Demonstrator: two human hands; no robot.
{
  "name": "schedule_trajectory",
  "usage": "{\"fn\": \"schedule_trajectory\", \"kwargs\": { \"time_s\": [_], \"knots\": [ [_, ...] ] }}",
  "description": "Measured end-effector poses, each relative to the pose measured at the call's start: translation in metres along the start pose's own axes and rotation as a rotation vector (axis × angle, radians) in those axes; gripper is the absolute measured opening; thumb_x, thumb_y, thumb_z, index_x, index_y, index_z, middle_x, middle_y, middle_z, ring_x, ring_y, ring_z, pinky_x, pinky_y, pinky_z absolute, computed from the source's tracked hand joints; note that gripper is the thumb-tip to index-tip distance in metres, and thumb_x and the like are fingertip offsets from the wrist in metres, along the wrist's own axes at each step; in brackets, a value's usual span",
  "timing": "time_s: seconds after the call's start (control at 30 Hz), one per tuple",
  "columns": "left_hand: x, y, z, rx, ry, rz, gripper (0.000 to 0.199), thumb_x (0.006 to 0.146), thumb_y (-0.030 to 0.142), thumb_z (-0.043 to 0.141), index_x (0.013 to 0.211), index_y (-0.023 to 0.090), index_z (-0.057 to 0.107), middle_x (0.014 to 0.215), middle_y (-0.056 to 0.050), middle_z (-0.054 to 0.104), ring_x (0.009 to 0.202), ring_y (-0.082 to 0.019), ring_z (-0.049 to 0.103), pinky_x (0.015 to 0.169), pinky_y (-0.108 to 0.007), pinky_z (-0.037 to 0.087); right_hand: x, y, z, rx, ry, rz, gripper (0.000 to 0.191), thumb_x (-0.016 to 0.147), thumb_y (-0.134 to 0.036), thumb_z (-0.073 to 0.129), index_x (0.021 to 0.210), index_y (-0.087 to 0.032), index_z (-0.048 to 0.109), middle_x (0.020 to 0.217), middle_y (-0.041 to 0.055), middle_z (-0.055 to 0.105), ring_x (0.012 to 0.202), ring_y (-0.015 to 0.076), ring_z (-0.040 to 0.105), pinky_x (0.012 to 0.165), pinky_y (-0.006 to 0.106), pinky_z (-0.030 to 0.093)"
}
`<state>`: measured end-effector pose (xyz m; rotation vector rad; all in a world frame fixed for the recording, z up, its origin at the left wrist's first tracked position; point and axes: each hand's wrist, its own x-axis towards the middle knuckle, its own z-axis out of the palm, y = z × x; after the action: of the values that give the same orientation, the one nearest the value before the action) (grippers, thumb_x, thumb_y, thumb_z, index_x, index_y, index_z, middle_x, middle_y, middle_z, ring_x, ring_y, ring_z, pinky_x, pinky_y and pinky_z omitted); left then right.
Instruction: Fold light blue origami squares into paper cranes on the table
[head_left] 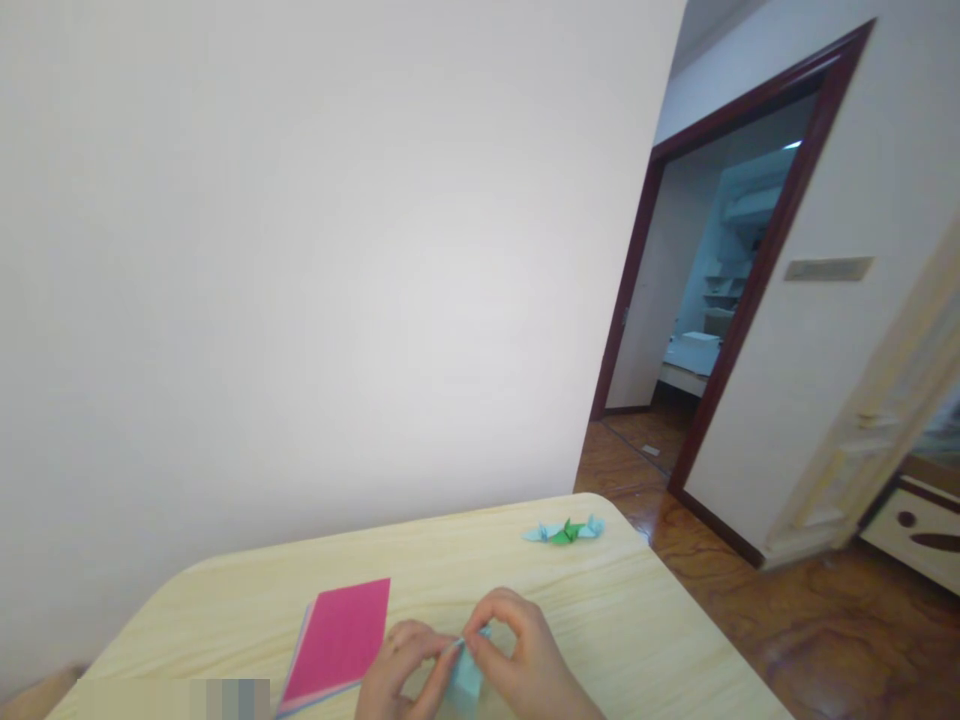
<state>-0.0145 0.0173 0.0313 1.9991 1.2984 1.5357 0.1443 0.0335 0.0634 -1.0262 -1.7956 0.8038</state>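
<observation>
A small folded piece of light blue paper is held between both hands, low over the front of the table. My left hand pinches its upper left edge between thumb and forefinger. Beside it, my right hand pinches the top of the same paper, the fingertips of the two hands almost touching. Part of the paper is hidden behind the fingers. Left of my hands lies a stack of paper sheets, magenta on top. Farther back sit small folded paper figures, a green one between light blue ones.
The pale wood-grain table has rounded corners and stands against a white wall. To the right are a brown wooden floor and a doorway with a dark red frame. A light-coloured cabinet stands at the far right.
</observation>
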Motion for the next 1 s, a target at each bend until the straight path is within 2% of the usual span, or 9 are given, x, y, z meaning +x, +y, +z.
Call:
{"fn": "schedule_trajectory", "kwargs": {
  "time_s": [0.1, 0.27, 0.37, 0.43, 0.53, 0.67, 0.8, 0.9, 1.0],
  "knots": [
    [0.001, -0.001, -0.005, -0.009, 0.016, -0.06, 0.025, 0.076, 0.043, 0.059, 0.066, 0.023, 0.069, 0.058, -0.001, 0.063, 0.057, -0.016, 0.058, 0.054, -0.023, 0.048, 0.004, 0.01, -0.007, 0.035, 0.034, 0.017, 0.008, 0.072, -0.016, 0.058, 0.064, -0.017, 0.06, 0.067, 0.0014, 0.06, 0.069, 0.0165, 0.056, 0.067, 0.025, 0.042],
    [0.005, -0.009, -0.018, -0.084, 0.177, -0.306, 0.032, 0.072, 0.051, 0.059, 0.064, 0.02, 0.065, 0.059, 0.0, 0.062, 0.055, -0.017, 0.059, 0.052, -0.024, 0.048, 0.013, 0.032, -0.025, 0.126, 0.217, 0.136, 0.025, 0.079, -0.037, 0.055, 0.064, -0.017, 0.053, 0.063, 0.0013, 0.054, 0.067, 0.0178, 0.053, 0.064, 0.027, 0.042],
    [0.006, -0.013, -0.016, -0.133, 0.186, -0.34, 0.033, 0.066, 0.053, 0.064, 0.065, 0.02, 0.068, 0.063, -0.001, 0.066, 0.062, -0.019, 0.062, 0.059, -0.025, 0.05, 0.011, 0.031, -0.02, 0.144, 0.176, 0.092, 0.027, 0.081, -0.04, 0.052, 0.067, -0.017, 0.054, 0.065, 0.0016, 0.055, 0.068, 0.0171, 0.053, 0.065, 0.027, 0.043],
    [0.006, -0.013, -0.013, -0.132, 0.171, -0.329, 0.032, 0.066, 0.052, 0.065, 0.065, 0.021, 0.07, 0.063, -0.001, 0.067, 0.063, -0.02, 0.062, 0.06, -0.026, 0.05, 0.006, 0.023, -0.01, 0.123, 0.088, 0.041, 0.02, 0.083, -0.033, 0.05, 0.076, -0.017, 0.059, 0.073, 0.0034, 0.06, 0.073, 0.0173, 0.055, 0.07, 0.027, 0.043],
    [0.004, -0.01, -0.008, -0.133, 0.151, -0.315, 0.031, 0.066, 0.052, 0.064, 0.066, 0.022, 0.07, 0.062, -0.001, 0.066, 0.061, -0.018, 0.062, 0.057, -0.025, 0.05, -0.002, 0.011, 0.007, 0.007, -0.01, -0.037, 0.006, 0.071, -0.022, 0.062, 0.076, -0.018, 0.062, 0.073, 0.0023, 0.061, 0.072, 0.0172, 0.055, 0.071, 0.027, 0.043],
    [0.001, -0.006, -0.003, -0.21, 0.147, -0.434, 0.036, 0.062, 0.055, 0.066, 0.071, 0.02, 0.069, 0.057, 0.001, 0.062, 0.049, -0.015, 0.057, 0.042, -0.022, 0.046, -0.004, 0.009, 0.019, -0.039, -0.034, 0.044, 0.007, 0.066, -0.012, 0.06, 0.067, -0.017, 0.064, 0.065, 0.0001, 0.061, 0.065, 0.0153, 0.054, 0.066, 0.024, 0.041],
    [-0.001, -0.006, 0.003, -0.391, 0.217, -0.578, 0.044, 0.055, 0.057, 0.07, 0.074, 0.019, 0.061, 0.049, 0.005, 0.056, 0.047, -0.015, 0.058, 0.036, -0.02, 0.043, 0.0, 0.017, 0.022, 0.157, -0.092, 0.177, 0.014, 0.07, -0.012, 0.051, 0.067, -0.014, 0.065, 0.057, -0.0015, 0.056, 0.056, 0.0121, 0.049, 0.054, 0.021, 0.037],
    [-0.002, -0.008, 0.006, -0.434, 0.222, -0.574, 0.038, 0.057, 0.053, 0.072, 0.069, 0.02, 0.057, 0.056, 0.003, 0.062, 0.053, -0.017, 0.062, 0.041, -0.022, 0.048, 0.001, 0.018, 0.022, 0.29, -0.103, 0.226, 0.013, 0.071, -0.016, 0.052, 0.071, -0.012, 0.065, 0.059, -0.0015, 0.055, 0.055, 0.0114, 0.047, 0.053, 0.021, 0.037],
    [-0.004, -0.008, 0.006, -0.346, 0.17, -0.468, 0.029, 0.061, 0.047, 0.071, 0.068, 0.019, 0.063, 0.067, -0.001, 0.065, 0.063, -0.019, 0.064, 0.046, -0.024, 0.052, 0.001, 0.015, 0.02, 0.298, -0.085, 0.216, 0.014, 0.073, -0.021, 0.054, 0.068, -0.012, 0.064, 0.058, -0.0013, 0.054, 0.057, 0.0119, 0.047, 0.056, 0.021, 0.037]
  ]
}}
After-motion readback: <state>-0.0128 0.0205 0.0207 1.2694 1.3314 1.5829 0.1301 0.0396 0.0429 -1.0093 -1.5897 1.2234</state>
